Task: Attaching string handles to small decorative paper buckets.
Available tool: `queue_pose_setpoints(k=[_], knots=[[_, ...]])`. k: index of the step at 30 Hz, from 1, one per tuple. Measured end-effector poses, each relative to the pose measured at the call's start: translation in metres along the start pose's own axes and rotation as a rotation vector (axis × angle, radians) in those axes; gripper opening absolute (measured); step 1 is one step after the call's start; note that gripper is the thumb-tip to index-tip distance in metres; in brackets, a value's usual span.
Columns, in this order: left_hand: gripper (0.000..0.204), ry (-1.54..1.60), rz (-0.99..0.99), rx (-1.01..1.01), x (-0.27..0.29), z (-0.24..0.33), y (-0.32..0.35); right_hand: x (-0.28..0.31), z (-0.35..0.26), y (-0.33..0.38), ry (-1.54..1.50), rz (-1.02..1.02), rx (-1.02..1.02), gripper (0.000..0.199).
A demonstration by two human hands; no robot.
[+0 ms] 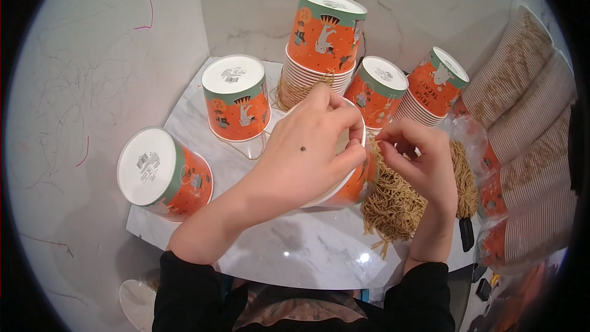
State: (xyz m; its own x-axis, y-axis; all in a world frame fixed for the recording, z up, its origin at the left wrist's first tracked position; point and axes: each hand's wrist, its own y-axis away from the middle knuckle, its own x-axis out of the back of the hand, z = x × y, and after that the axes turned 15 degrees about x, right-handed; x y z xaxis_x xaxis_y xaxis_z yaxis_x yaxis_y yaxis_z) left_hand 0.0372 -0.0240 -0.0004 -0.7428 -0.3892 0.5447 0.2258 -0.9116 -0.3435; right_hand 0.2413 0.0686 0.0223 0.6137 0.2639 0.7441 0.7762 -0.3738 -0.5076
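An orange and green paper bucket [361,179] with a white rim is held tilted in front of me, partly hidden by my left hand. My left hand [313,147] reaches across it, thumb and fingers closed at the rim. Just to the right, my right hand [418,157] pinches a thin tan cord [375,142] close to that rim. Where the cord meets the bucket is too small to make out. Beneath the right hand lies a tangled heap of tan cords [393,206].
Upside-down paper buckets stand on the marble table [289,255]: one at left [193,184], one behind it [236,110], and a tall stack [326,34] at the back. More stacks [433,83] stand back right. Long nested stacks in clear plastic [534,172] line the right side.
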Motion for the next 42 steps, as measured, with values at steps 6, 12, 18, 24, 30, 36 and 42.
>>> queue_pose_setpoints(k=[6, 12, 18, 24, 30, 36, 42], knots=[[0.01, 0.087, 0.074, -0.201, -0.004, 0.001, -0.005, -0.006, 0.003, 0.0, -0.676, 0.229, -0.105, 0.013], [0.013, 0.0, -0.055, -0.105, -0.005, 0.002, 0.002, -0.008, -0.005, 0.002, -0.723, 0.198, -0.133, 0.021], [0.016, 0.007, -0.077, -0.009, -0.001, 0.006, 0.004, -0.01, -0.009, 0.002, -0.422, 0.122, -0.057, 0.022], [0.017, -0.072, -0.083, 0.0, -0.003, 0.008, 0.008, -0.012, -0.013, 0.003, -0.382, 0.113, -0.115, 0.014], [0.018, -0.133, -0.14, 0.065, -0.002, 0.003, 0.005, -0.025, -0.007, 0.0, -0.318, 0.107, -0.079, 0.011], [0.022, 0.046, -0.347, 0.116, 0.01, -0.012, -0.007, -0.031, 0.006, -0.002, -0.277, 0.049, -0.074, 0.011], [0.023, 0.101, -0.437, 0.196, 0.016, -0.026, -0.018, -0.039, 0.007, -0.007, -0.285, -0.041, -0.1, 0.013]])
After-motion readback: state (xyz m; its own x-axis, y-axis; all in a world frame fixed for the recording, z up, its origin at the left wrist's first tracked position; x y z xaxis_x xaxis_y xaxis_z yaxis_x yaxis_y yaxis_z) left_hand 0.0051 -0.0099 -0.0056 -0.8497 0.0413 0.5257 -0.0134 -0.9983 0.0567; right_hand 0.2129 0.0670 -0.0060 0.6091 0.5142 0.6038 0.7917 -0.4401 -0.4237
